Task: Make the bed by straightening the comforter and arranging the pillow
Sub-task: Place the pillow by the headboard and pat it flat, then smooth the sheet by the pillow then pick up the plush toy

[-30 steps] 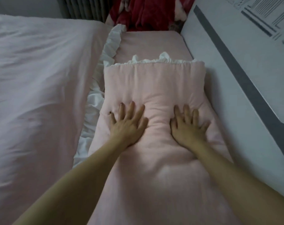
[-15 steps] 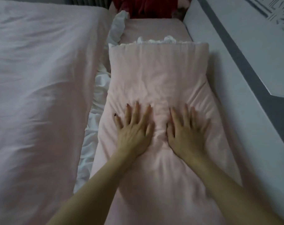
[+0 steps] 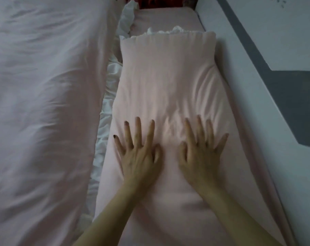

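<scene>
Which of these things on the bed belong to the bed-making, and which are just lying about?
Part of the job:
- long pale pink padded comforter with a white frilled edge
- left hand, pressing flat on it
- right hand, pressing flat on it

Just lying about:
- large smooth pink cover on the left
- red patterned fabric at the top
- white wall with grey stripe

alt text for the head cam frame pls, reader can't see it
Both hands, left hand and right hand, press flat with spread fingers on a folded pink comforter lying along a white wall panel. A white ruffled edge shows at the comforter's left, beside a larger pink cover.
</scene>
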A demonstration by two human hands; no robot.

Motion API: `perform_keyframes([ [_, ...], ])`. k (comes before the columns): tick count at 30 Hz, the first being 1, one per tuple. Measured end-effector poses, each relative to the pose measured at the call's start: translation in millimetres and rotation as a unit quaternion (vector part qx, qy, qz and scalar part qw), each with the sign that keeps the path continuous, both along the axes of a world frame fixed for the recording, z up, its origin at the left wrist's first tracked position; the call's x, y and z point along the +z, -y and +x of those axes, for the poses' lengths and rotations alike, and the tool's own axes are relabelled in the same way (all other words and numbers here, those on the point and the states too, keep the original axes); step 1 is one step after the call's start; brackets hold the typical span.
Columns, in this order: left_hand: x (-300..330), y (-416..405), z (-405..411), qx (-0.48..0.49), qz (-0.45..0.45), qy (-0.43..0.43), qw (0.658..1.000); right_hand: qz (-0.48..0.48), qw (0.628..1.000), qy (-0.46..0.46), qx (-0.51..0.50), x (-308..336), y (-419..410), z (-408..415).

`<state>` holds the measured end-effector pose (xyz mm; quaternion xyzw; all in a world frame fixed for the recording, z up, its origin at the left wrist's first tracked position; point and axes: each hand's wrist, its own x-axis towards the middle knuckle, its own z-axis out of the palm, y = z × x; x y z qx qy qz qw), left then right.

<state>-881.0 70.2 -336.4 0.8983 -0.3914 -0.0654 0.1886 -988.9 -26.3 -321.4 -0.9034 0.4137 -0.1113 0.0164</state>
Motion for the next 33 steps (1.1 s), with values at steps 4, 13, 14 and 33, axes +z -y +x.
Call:
perform_keyframes([
  [4,3,-23,-21,-0.022,0.011,-0.033,0.999,-0.004,0.998,-0.054,0.044,-2,-30,-33],
  [13,-7,-95,-66,-0.030,0.023,-0.035,0.999,0.034,0.998,-0.045,0.004,-8,-77,-106],
  [14,-8,-107,-74,-0.043,0.037,-0.038,0.998,0.036,0.998,-0.056,0.001,-9,-84,-120],
  [33,-8,-174,-248,-0.270,0.139,-0.098,0.948,0.292,0.932,0.110,-0.184,-8,-229,-271],
])
